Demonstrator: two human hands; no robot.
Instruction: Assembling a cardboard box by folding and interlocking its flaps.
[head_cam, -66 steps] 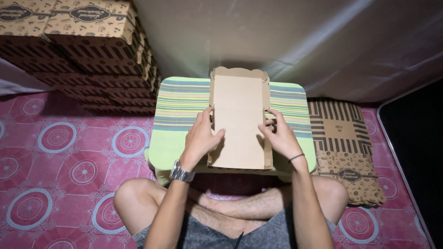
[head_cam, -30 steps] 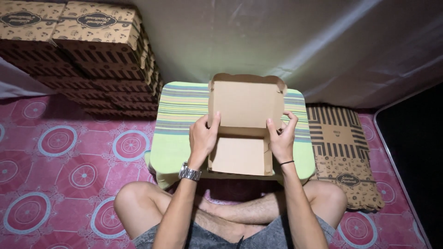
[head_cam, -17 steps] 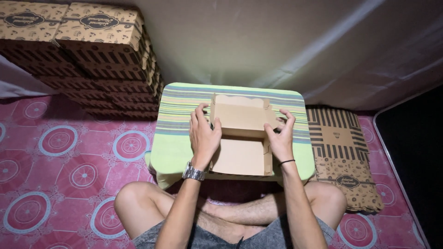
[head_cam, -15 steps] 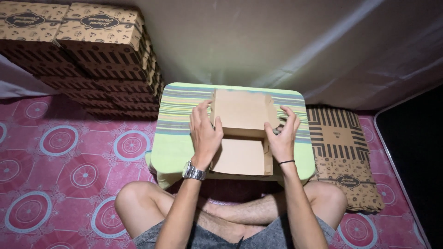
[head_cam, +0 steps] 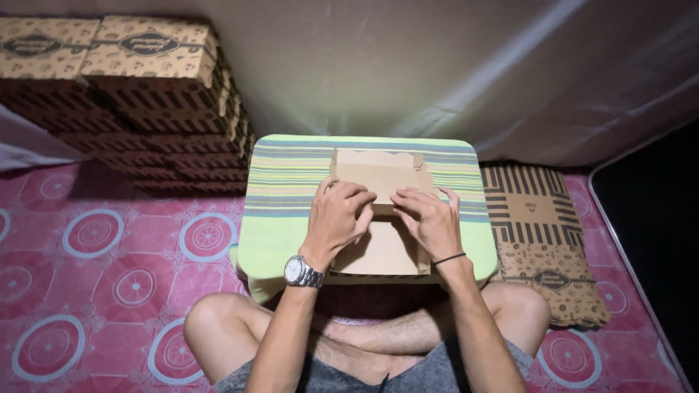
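Brown cardboard box point(head_cam: 378, 218), half folded, lies on the striped green table point(head_cam: 284, 211) over the person's crossed legs. Left hand point(head_cam: 336, 218) and right hand point(head_cam: 429, 222) both press curled fingers down on its folded-over flap, gripping the cardboard. Finished boxes point(head_cam: 145, 94) stack at left; flat cardboard blanks point(head_cam: 542, 240) lie at right on the pink patterned mat point(head_cam: 109, 276).
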